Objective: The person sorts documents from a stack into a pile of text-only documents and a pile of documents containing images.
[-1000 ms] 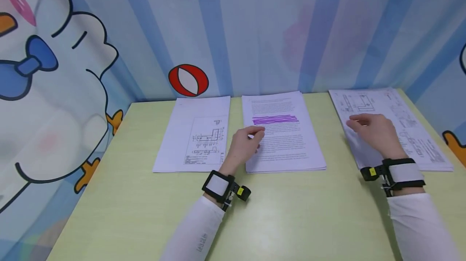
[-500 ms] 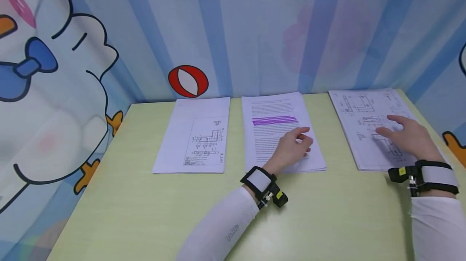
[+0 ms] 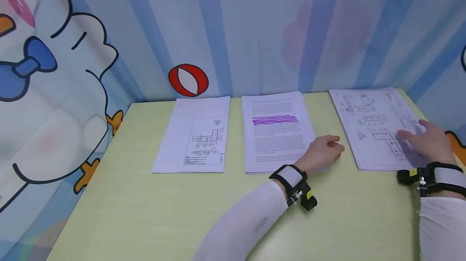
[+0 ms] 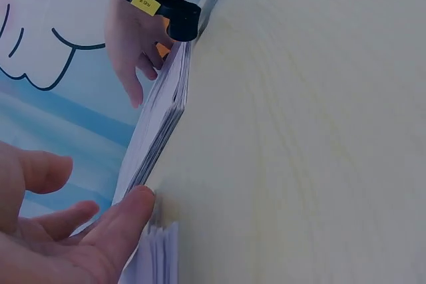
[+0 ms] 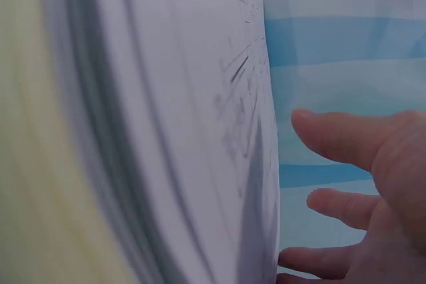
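Note:
On the right of the table lies a stack of paper (image 3: 375, 131) printed with technical drawings. My right hand (image 3: 431, 141) is at its right side, thumb spread over the top sheet. In the right wrist view, its fingers (image 5: 343, 207) are apart, the lower ones right at the edge of the sheets. My left hand (image 3: 322, 153) hovers with relaxed fingers near the lower right corner of the middle stack of text pages (image 3: 276, 143), which bears purple marker lines (image 3: 274, 119). It points toward the drawing stack and holds nothing. The left wrist view shows the drawing stack's layered edge (image 4: 163, 134).
A third stack of paper (image 3: 182, 139), with a drawing on its top sheet, lies to the left. The stacks sit in a row on the pale yellow-green table (image 3: 127, 208). Behind it hangs a blue striped backdrop (image 3: 255, 30) with cartoon figures.
My left hand has swept right across the middle stack to the space beside it. My right hand has shifted from the drawing stack's left part to its right side. The stacks have stayed in place.

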Available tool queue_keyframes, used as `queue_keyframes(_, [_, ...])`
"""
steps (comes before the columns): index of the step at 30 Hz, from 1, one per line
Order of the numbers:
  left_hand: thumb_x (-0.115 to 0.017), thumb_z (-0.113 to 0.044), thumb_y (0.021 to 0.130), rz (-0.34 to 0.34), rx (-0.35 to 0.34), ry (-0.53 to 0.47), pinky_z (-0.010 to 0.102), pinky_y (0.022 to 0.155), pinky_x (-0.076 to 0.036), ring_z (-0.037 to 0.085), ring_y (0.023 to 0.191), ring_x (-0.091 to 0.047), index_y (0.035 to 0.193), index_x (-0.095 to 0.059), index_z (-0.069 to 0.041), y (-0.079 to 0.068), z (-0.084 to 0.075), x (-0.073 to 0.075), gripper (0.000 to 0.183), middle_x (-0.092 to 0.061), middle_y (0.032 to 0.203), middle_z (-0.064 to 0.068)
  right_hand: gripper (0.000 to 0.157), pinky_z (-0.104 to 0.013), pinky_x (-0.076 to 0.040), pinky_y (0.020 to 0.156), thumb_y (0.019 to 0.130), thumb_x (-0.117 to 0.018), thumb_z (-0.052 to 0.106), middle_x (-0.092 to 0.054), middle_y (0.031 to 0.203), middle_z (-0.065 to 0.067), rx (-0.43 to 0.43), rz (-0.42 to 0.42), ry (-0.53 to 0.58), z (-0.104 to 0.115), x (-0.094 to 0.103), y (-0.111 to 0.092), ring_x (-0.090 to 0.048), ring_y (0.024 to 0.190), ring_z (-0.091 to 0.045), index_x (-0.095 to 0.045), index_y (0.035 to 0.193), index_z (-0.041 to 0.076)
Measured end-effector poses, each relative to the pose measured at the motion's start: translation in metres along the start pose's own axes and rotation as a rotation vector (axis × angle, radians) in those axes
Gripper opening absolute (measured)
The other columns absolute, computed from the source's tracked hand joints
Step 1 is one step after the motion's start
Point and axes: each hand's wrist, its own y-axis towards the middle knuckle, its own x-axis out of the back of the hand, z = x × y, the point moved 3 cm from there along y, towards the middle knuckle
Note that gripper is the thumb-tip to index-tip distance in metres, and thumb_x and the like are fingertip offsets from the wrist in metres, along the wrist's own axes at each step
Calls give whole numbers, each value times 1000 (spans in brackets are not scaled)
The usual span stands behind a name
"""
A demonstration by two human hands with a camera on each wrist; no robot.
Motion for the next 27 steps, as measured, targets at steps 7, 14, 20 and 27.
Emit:
queue_keyframes(7, [-60,-21,88,7,115,-284,28,78,-56,11,80,-65,124,-59,-14,8,4,-18,37,-71,91,3,84,-68,-35,94,93,-40,47,-24,133,-47,-61,29,-14,-5,-3,3,-35,107,-56,-7,144,-11])
queue_keyframes(14, [-62,-16,85,48,140,-404,32,86,-55,14,90,-66,128,-55,-11,9,6,-25,44,-70,100,3,83,-68,-30,99,92,-38,50,-21,139,-45,-73,41,-17,-9,-11,11,-31,111,-55,-14,144,-9])
queue_keyframes(20, [-60,-17,87,94,115,-402,32,87,-54,16,96,-65,132,-51,-10,6,5,-27,46,-68,108,3,80,-67,-31,99,93,-39,47,-24,136,-45,-69,32,-46,-12,-13,11,-33,109,-55,-18,142,-12])
queue_keyframes(27, [-62,-10,84,83,128,-480,34,88,-54,15,93,-65,132,-51,-9,6,6,-29,49,-70,105,5,76,-67,-30,100,93,-40,46,-24,137,-44,-94,13,-59,-15,-14,11,-31,113,-55,-21,142,-10])
